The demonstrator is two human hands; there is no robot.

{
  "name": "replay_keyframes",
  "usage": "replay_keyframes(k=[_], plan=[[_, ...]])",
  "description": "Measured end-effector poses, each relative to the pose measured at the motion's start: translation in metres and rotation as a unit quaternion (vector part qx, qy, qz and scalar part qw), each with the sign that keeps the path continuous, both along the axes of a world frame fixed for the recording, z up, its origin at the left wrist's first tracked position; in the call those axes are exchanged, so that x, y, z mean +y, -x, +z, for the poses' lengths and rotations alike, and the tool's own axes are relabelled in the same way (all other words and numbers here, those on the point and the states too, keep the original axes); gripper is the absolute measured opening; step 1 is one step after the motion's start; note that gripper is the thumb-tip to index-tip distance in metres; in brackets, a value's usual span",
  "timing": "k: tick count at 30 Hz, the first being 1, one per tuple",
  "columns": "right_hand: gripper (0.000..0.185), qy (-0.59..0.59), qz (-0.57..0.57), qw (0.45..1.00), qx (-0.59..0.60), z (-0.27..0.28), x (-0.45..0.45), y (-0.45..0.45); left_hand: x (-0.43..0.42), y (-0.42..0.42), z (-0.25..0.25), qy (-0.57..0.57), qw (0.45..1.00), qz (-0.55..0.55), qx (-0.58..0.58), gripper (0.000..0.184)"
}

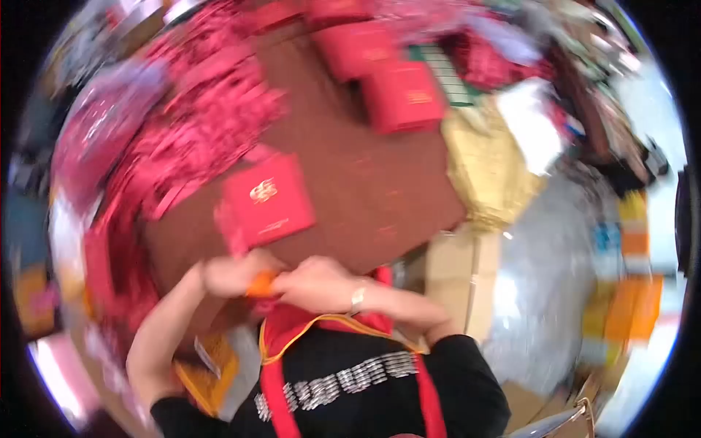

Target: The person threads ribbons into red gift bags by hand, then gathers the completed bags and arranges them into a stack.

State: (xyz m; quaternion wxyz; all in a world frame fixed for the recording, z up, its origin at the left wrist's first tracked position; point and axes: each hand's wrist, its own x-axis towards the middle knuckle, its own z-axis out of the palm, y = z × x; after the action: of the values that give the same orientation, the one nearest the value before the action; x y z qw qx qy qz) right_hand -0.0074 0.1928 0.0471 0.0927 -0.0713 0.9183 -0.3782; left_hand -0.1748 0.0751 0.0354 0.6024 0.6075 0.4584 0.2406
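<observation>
My left hand [244, 274] and my right hand [315, 283] are close together at the near edge of the table, both blurred, with fingers curled. Between them shows a small orange thing [261, 285], too smeared to name. Some red material appears just below the fingers; whether it is held cannot be made out. Just beyond my hands, a flat red square pouch or box [281, 215] with gold print lies on the brown cloth [350, 182]. A blurred red strip [232, 228] runs along its left side, close to my left hand.
A heap of red ribbon-like pieces [212, 109] covers the left side, beside a plastic-wrapped bundle [109, 124]. More red gold-printed boxes [405, 95] stand at the back. Gold wrapping [485, 157], cardboard [449, 270] and a clear plastic bag [540, 277] are at right.
</observation>
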Motion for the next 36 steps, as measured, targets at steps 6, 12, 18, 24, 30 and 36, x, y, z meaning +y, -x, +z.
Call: replay_keyframes(k=[6,12,18,24,30,36], plan=[[0.017,0.051,-0.017,0.989,0.136,-0.029,-0.008,-0.006,-0.011,0.009,-0.017,0.165,0.986,-0.003,-0.025,0.016],[0.015,0.124,0.008,0.988,0.095,-0.027,0.003,-0.006,-0.007,-0.006,-0.018,0.253,0.92,0.298,-0.037,0.007],[0.017,0.083,-0.045,0.993,0.073,-0.048,0.004,0.007,-0.018,-0.006,-0.035,-0.02,0.889,0.445,0.102,0.007],[0.025,0.029,-0.063,0.994,0.088,-0.075,0.006,0.01,-0.03,-0.011,-0.028,-0.235,0.638,0.436,0.589,0.021],[0.027,-0.043,-0.109,0.981,0.153,-0.077,0.008,-0.006,-0.06,-0.016,-0.06,-0.122,0.628,0.465,0.611,0.028],[0.035,-0.113,-0.174,0.971,0.118,-0.077,0.01,-0.015,-0.065,-0.012,-0.071,-0.157,0.635,0.477,0.587,0.026]])
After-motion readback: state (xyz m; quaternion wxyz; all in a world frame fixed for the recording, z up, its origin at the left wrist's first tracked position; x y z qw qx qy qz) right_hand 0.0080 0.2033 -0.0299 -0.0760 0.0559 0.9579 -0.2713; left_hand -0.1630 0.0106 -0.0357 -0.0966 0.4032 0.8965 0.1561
